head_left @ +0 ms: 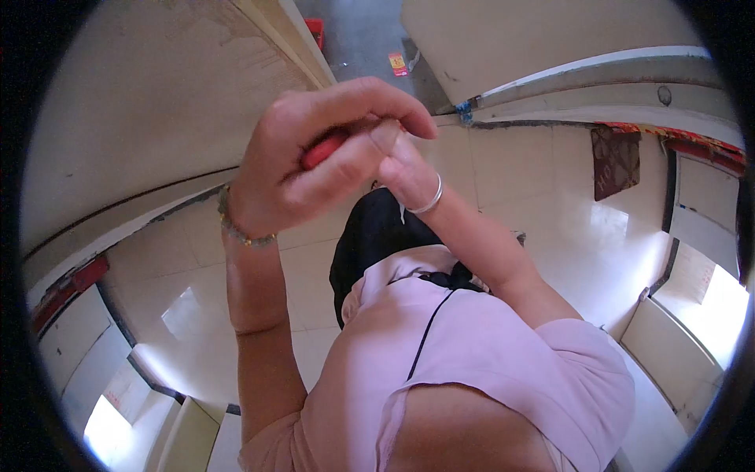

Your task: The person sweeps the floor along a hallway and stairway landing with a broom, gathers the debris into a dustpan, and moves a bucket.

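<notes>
My left hand (275, 161), with a beaded bracelet at the wrist, is raised close to the camera. Its fingers curl around a small red object (323, 149), of which only a short rounded part shows between thumb and forefinger. I cannot make out what kind of thing it is. My right hand (409, 173), with silver bangles, comes up behind the left one and meets it near the fingertips. Its fingers are mostly hidden, so whether it also grips the red object does not show.
Pale tiles cover the floor (519, 177) around my feet. Large beige panels (157, 94) stand at left and upper right. Through the gap between them, a red and yellow packet (399, 64) lies on grey ground, near a red container (314, 33). A brown mat (616, 161) is at right.
</notes>
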Tool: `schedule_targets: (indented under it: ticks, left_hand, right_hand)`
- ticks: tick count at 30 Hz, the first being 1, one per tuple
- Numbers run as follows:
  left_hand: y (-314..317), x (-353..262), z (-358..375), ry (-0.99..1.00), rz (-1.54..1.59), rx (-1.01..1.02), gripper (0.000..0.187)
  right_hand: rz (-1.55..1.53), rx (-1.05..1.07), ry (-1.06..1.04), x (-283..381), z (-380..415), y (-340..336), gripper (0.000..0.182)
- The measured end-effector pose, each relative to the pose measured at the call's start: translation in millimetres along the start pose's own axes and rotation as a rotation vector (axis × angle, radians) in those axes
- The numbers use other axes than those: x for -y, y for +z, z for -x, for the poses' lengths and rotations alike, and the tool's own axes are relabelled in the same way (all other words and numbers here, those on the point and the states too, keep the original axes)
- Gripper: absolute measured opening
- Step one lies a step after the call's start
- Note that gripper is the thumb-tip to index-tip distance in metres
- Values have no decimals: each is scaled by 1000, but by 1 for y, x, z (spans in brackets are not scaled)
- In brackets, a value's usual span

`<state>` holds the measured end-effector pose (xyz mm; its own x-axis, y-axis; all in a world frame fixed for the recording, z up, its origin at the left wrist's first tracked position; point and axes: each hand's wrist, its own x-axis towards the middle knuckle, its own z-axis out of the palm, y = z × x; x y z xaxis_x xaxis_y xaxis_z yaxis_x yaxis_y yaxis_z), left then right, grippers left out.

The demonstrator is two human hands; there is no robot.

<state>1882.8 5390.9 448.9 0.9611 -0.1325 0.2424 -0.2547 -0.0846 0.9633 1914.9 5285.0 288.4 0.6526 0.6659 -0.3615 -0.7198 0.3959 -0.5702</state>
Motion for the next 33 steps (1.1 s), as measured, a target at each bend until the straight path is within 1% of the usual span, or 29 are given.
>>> schedule_targets:
  ticks: [1,3,4,6,7,8,9,10,11,14,15,18,19,20,21,22,23,26,27,30,31,33]
  left_hand:
    - [0,0,-3,-71,8,-28,20]
    - [-3,6,-8,-211,25,-88,16]
    - [1,14,-11,-199,33,-94,15]
    - [12,34,-19,-173,56,-102,15]
    - [13,34,-23,-132,-58,-100,14]
    - [17,34,-26,-143,-56,-123,14]
    - [21,36,-30,-152,-57,-149,14]
    - [24,38,-36,-156,-63,-177,14]
    - [27,40,-39,-183,-61,-247,14]
    - [33,40,-53,-199,-182,-275,20]
    - [35,43,-62,-33,-233,-323,23]
    - [32,28,-103,-166,-138,-329,25]
    - [33,31,-120,-112,-149,-338,25]
    - [33,36,-137,-108,-137,-307,24]
    - [32,40,-151,-107,-123,-280,24]
    - [30,47,-165,-109,-109,-256,23]
    - [29,53,-180,-119,-119,-215,21]
    - [24,84,-216,-343,-64,-166,18]
    - [28,99,-224,-364,21,-211,15]
    - [33,122,-238,-225,29,-427,14]
    - [39,130,-241,-136,-70,-476,14]
    - [41,146,-246,-122,-125,-467,12]
  right_hand:
    - [0,71,-5,-3,0,-2,28]
    - [-100,21,-11,-8,-12,1,20]
    - [-149,-3,-16,-11,-18,2,21]
    - [-401,-25,57,-19,-49,-23,22]
    - [-13,127,-80,-4,-42,-22,24]
    - [144,177,-160,-14,-54,-45,23]
    - [304,232,-239,-33,-77,-83,22]
    - [594,330,-151,-12,-77,-83,21]
    - [891,460,-95,10,-76,-83,20]
    - [-671,134,541,37,-112,-102,13]
    - [-349,-39,419,56,-108,-80,10]
    - [-256,-170,175,113,-82,-26,11]
    - [-350,-176,213,122,-90,-31,11]
    - [-444,-187,251,130,-98,-37,12]
    - [-658,-165,415,127,-118,-59,12]
    - [-872,-144,584,134,-128,-66,12]
    - [-919,-235,660,142,-133,-75,11]
    - [-562,-303,402,127,-164,-97,10]
    - [-464,-289,388,120,-171,-116,11]
    - [-475,-274,430,111,-200,-148,14]
    - [-424,-91,340,132,-196,-136,27]
    - [-415,-192,364,155,-200,-126,14]
